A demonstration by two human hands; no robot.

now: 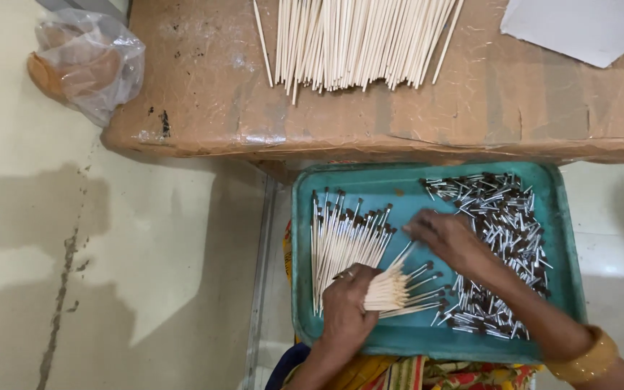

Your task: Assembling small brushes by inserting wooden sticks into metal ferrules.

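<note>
Head view: I see left hand (346,309) clenched on a stick bundle (399,289), lower centre; right hand (448,238) pinching one stick. Finished sticks (341,242) lie left in teal tray (427,345); many loose tips (503,245) remain right.

The scene is bright and evenly lit, with soft daylight-like light. Broad dim shadows lie on the pale floor (110,274) at the left, with soft edges. The tape-wrapped cardboard box (399,108) shows a mild sheen on its wrinkles. The teal tray (312,318) is sharp; the right hand (445,238) is slightly blurred. Little bending shows at the edges.
</note>
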